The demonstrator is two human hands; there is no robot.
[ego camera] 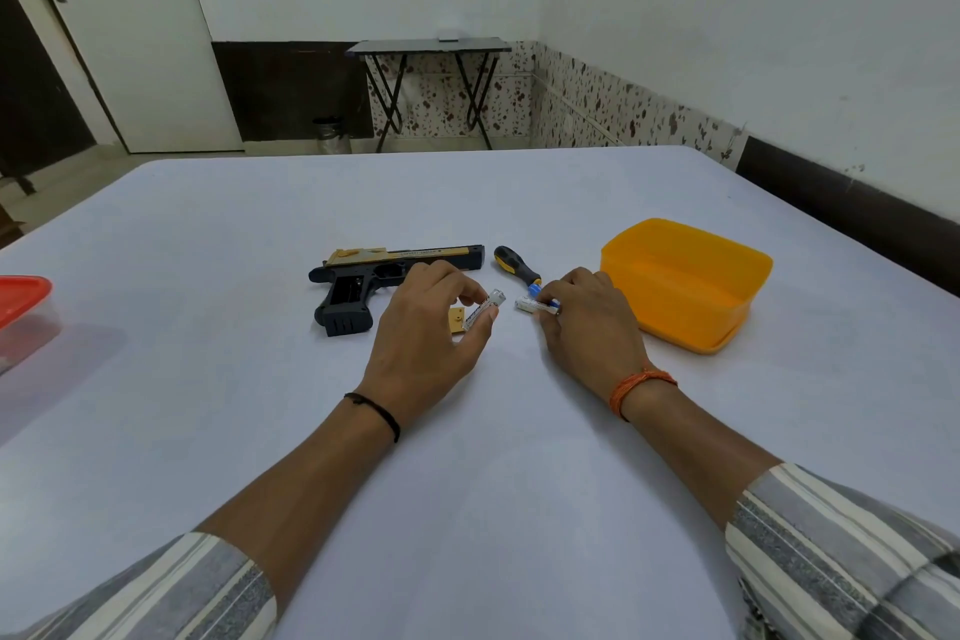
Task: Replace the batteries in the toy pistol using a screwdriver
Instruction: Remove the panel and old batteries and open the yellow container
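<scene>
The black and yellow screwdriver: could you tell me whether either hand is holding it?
No, the black and yellow screwdriver lies on the white table, while the left hand and right hand each pinch a battery.

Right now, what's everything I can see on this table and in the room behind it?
toy pistol: one, black and gold, lying mid-table, grip compartment open
compartment cover: one, gold, on the table beside the pistol grip, partly behind the left hand
batteries: two, white; one in the left hand, one under the right hand's fingers
screwdriver: one, black and yellow handle, lying right of the pistol
open tub: one, orange, right side of the table
lidded container: one, clear with a red lid, left edge
table: one, covered in white
folding table: one, dark, by the far wall
bin: one, metal, on the floor
door: one, white, left
hands: left hand pinches a battery; right hand grips the other
</scene>
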